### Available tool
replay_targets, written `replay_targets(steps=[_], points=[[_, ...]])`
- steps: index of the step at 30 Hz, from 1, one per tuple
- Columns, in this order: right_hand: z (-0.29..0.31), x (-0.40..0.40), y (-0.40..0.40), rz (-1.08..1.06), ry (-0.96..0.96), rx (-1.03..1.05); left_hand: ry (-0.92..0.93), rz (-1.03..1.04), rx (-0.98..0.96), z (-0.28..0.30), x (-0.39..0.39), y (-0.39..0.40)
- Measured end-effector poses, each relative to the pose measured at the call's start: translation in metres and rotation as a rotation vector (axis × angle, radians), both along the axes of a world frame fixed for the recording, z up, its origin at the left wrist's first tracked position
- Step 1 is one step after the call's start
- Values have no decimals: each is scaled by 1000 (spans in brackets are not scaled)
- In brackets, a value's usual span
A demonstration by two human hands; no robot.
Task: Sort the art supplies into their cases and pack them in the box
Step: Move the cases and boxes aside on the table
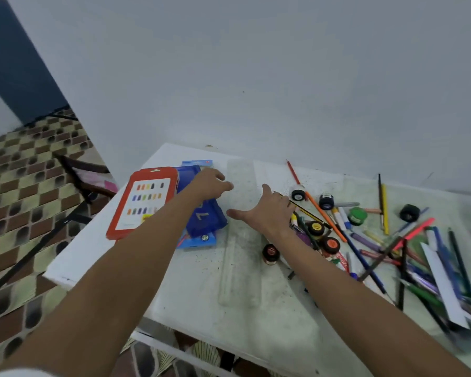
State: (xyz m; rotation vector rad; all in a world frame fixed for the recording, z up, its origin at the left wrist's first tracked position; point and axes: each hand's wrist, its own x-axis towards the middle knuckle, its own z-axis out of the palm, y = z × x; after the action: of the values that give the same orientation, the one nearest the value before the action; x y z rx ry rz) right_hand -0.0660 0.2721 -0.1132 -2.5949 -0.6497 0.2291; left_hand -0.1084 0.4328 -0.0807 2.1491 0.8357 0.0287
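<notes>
The left hand (211,183) hovers with loosely curled fingers, grasping nothing, above the blue zip pouch (206,216), just right of the red plastic case (142,202); the right hand (267,210) lies spread and released on the long clear case (241,229); loose pencils (324,213) and paint pots (316,228) crowd the white table (98,248) at right.

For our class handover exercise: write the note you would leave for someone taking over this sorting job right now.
Left hand is open above the blue case, holding nothing. Right hand is open, spread flat on the clear case. The red case lies at the table's left. Pencils and pens and paint pots lie loose on the right. Nothing is visibly sorted yet; no box in view. All sorting and packing is left.
</notes>
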Motion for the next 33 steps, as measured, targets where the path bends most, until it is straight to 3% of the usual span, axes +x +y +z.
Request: replay_targets(steps=[4, 7, 12, 18, 20, 26, 33], points=[[-12, 0, 7, 8, 6, 89, -62, 85, -334, -13, 12, -1], [-19, 6, 4, 17, -56, 169, -104, 121, -467, -15, 13, -2], [-6, 18, -8, 125, -29, 610, -296, 154, -576, -4, 15, -22], [29, 31, -51, 113, 373, 1022, -531, 116, -727, 21, 16, -51], [42, 34, -74, 127, 383, 1085, -553, 36, -741, 34, 15, -66], [69, 54, -173, 314, 338, 957, -714, -24, -774, 86, 14, -97], [76, 59, -284, 394, 165, 731, -466, -208, -555, 91, 12, -145]])
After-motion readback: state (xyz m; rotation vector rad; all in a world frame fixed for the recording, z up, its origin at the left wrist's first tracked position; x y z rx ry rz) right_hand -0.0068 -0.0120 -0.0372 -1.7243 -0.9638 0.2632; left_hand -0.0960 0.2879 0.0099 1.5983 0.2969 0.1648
